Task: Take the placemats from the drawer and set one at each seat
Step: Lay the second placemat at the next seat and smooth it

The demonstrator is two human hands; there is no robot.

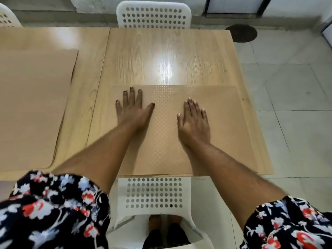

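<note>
A tan placemat [224, 126] with a dotted texture lies flat on the right wooden table [167, 56], along its near edge. My left hand [133, 108] rests palm down on the mat's left part, fingers spread. My right hand [194, 121] lies flat on the mat right of its middle, fingers together. Neither hand grips anything. A second tan placemat [32, 105] lies on the left table [45, 36], near its front edge.
A white perforated chair [154, 191] stands between me and the table, tucked at the near seat. Another white chair [153, 15] stands at the far side, and a third chair [7, 17] shows at the far left. Tiled floor [287, 105] lies to the right.
</note>
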